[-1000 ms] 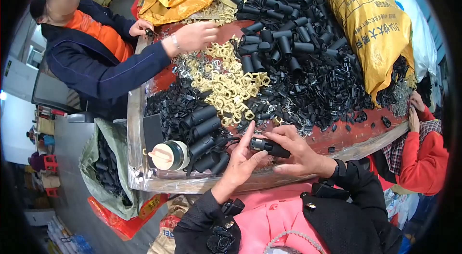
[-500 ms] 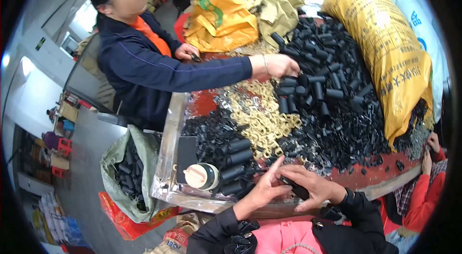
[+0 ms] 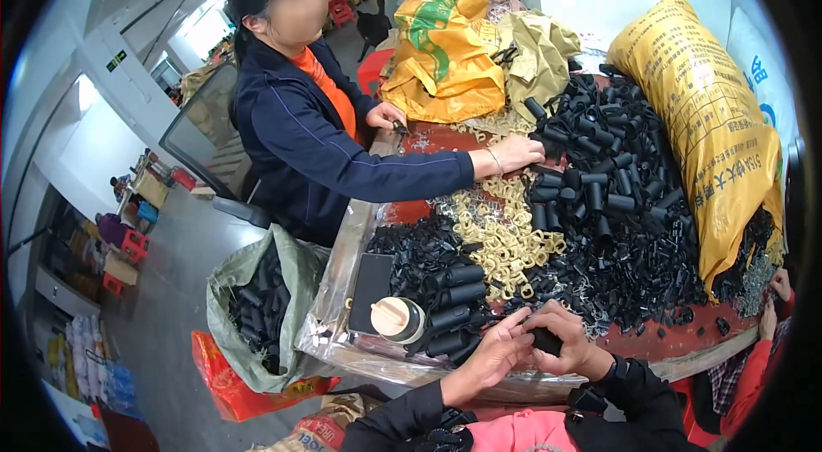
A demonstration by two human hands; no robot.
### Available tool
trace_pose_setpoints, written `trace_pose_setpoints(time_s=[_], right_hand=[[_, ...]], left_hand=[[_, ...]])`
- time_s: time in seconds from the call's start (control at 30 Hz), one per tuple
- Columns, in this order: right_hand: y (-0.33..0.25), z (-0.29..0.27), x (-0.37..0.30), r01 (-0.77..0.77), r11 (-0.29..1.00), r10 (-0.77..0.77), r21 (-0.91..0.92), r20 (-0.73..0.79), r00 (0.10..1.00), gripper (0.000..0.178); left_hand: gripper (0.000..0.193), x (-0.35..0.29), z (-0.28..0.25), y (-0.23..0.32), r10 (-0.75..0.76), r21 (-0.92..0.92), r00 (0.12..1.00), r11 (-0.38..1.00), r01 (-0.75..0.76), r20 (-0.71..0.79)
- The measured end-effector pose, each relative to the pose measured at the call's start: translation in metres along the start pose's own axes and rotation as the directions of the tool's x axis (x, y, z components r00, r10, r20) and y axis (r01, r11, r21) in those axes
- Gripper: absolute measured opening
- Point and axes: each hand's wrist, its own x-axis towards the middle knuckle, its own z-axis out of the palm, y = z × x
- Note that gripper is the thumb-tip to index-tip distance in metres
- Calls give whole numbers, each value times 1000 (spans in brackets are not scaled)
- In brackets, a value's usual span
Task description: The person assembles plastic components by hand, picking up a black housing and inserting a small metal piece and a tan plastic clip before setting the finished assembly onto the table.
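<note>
Black cylindrical piece [image 3: 545, 341] lies in the curled right hand [image 3: 568, 339], by the table's near edge [image 3: 706, 355], long axis apparently slanting down-right; left hand [image 3: 497, 355], fingers extended, adjoins leftward, grip unclear.

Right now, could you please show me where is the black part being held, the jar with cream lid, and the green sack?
Black part [image 3: 546, 341]: head view, on its exposed dark side.
Jar [image 3: 393, 318]: head view, on its cream lid.
Green sack [image 3: 299, 302]: head view, on its right side.
</note>
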Motion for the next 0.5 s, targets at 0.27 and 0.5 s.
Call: trace_pose_setpoints(time_s=[0.27,0.5], right_hand=[[-12,5,10,-6,996,6,-91,7,1000,48],[35,-19,-43,-186,928,174,-322,-68,982,41]], left_hand=[[46,-11,1,6,496,791,868,544,-280,-35],[50,-10,10,37,295,585,891,-810,41,345]])
